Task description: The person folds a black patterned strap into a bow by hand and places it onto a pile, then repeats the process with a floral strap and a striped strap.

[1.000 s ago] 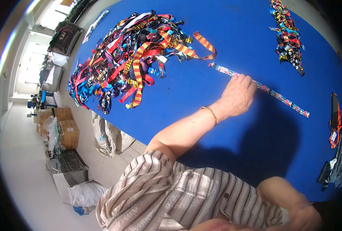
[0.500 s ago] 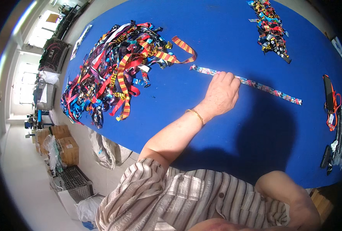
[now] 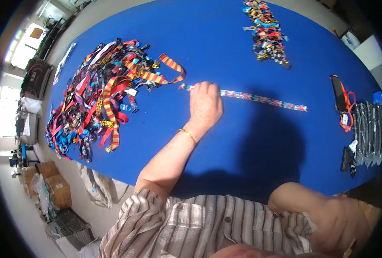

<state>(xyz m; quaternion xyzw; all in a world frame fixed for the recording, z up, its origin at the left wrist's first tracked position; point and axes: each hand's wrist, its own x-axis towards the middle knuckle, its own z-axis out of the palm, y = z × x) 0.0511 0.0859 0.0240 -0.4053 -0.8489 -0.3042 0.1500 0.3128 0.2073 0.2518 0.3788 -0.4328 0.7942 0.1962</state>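
Note:
My left hand [image 3: 206,105] is closed over a narrow floral-looking fabric strap [image 3: 264,100], near its left end. Most of the strap's length runs out to the right, lying flat on the blue table [image 3: 225,150]. At the lower right, my right hand [image 3: 343,223] is off the table beside my body, smeared by motion, so its fingers are hard to read. Left of my left hand lies a big tangled pile of colourful straps [image 3: 92,99]; one red-and-yellow striped strap [image 3: 173,64] loops out of it toward the floral strap's end.
At the far side lies a row of patterned straps [image 3: 266,34]. Near the right edge are orange-handled scissors [image 3: 349,112], a dark flat object [image 3: 339,94], plastic-wrapped black items [image 3: 369,133] and a small black object [image 3: 346,159]. Cardboard boxes [image 3: 57,189] and wire crates [image 3: 72,225] stand on the floor.
The view has swung, shifting the table's contents leftward. My left hand sits closer to the floral strap's left end. My right hand has come into view at the lower right.

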